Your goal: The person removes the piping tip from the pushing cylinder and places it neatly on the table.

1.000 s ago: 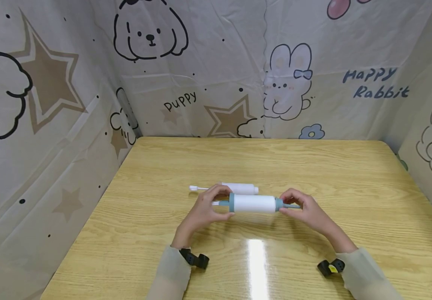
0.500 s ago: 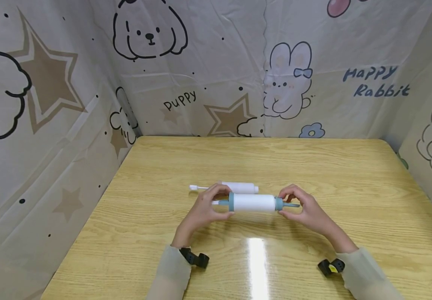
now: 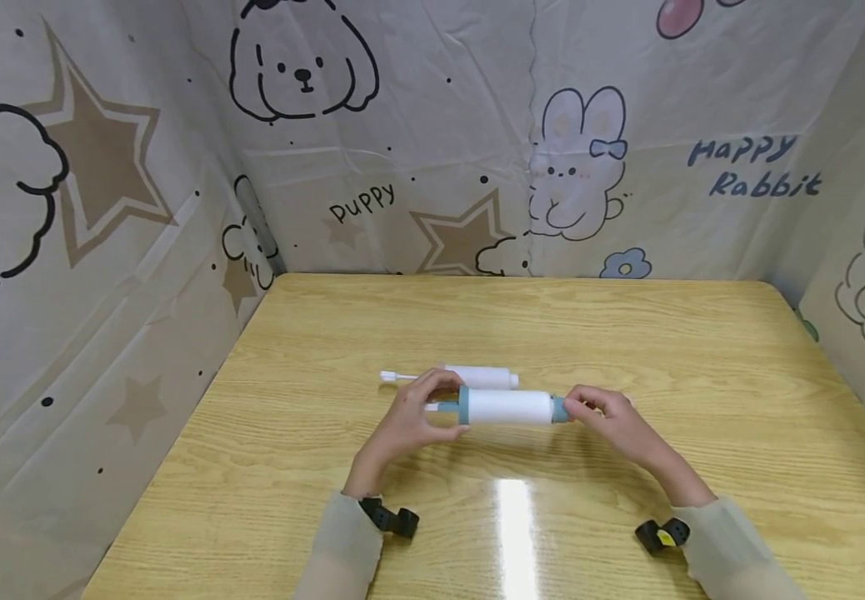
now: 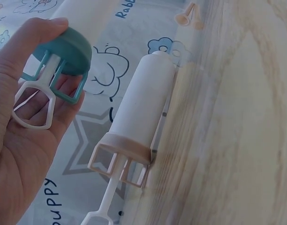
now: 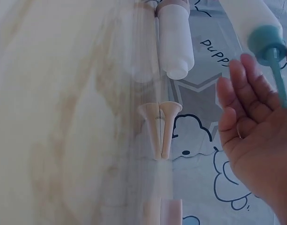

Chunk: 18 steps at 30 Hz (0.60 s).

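Both hands hold a white icing syringe (image 3: pixel 510 407) with teal ends level over the table. My left hand (image 3: pixel 412 417) grips its teal cap (image 4: pixel 68 51), thumb on the rim; a white loop handle (image 4: pixel 36 105) and teal finger rings hang beside the palm. At the other end, my right hand (image 3: pixel 612 421) pinches the teal collar (image 3: pixel 560 408). A slim teal nozzle (image 5: pixel 277 77) runs past its palm in the right wrist view; the head view hides it behind the hand. Just behind lies a second white syringe (image 3: pixel 477 377) with a beige cap (image 4: pixel 127 147).
The wood-grain table (image 3: pixel 312 325) is glossy and reflects things. A beige funnel-shaped piece (image 5: pixel 169 126) and part of a pale pink-white piece (image 5: pixel 172 212) appear in the right wrist view. A printed cloth (image 3: pixel 440 108) hangs around the table's back and sides.
My right hand has shifted slightly right, and its fingers have drawn together at the syringe's tip, covering the nozzle. The left hand and the syringe body stay in place.
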Motion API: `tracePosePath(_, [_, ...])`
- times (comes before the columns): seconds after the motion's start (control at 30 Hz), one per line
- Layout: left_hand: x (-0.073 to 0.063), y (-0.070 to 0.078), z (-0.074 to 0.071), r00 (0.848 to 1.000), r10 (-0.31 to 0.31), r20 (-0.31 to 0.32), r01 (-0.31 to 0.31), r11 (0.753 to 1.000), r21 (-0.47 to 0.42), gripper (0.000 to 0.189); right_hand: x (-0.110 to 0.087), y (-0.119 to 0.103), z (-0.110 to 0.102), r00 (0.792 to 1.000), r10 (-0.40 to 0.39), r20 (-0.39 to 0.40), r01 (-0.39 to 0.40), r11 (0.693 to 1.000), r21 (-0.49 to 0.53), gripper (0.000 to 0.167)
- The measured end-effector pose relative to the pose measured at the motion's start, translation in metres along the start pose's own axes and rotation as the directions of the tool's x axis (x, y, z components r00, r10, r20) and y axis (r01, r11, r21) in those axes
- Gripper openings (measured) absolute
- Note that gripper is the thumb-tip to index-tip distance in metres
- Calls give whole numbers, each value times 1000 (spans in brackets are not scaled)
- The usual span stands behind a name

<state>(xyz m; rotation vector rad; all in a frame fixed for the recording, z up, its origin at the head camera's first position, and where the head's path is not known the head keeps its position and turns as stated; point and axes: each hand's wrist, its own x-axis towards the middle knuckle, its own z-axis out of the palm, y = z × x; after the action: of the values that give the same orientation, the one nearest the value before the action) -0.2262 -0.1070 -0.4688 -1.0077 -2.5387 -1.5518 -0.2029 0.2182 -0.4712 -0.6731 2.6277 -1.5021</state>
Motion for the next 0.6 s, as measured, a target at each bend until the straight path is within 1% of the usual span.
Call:
tracePosePath(0.1, [0, 0, 0, 1000, 0, 3, 0, 1000, 2, 53, -1, 1, 0, 1000, -7, -8, 7, 1000, 20, 14])
tracePosePath(0.17, [-1, -1, 1, 1000, -3, 1, 3, 1000, 3, 53, -1, 2, 1, 1000, -26, -14, 27, 999, 45, 9])
tracePosePath(0.23, [-1, -2, 1, 1000, -7, 1, 7, 1000, 2, 52, -1, 2, 2, 999, -50, -19, 51, 997, 64, 9])
tracePosePath(0.33, [-2, -2, 1, 1000, -12, 3, 12, 1000, 2, 52, 0, 3, 3, 993, -109, -36, 111, 991, 70, 18])
tracePosePath(0.4, [-2, -2, 1, 1000, -14, 4, 14, 1000, 0, 53, 1, 3, 3, 986, -158, -51, 161, 985, 60, 25])
tracePosePath(0.5, [-2, -2, 0, 1000, -9, 2, 9, 1000, -3, 53, 3, 3, 5, 968, -242, -71, 244, 969, 29, 36])
tracePosePath(0.6, [-2, -3, 1, 1000, -5, 0, 5, 1000, -4, 53, 3, 2, 6, 952, -296, -82, 296, 955, -9, 42])
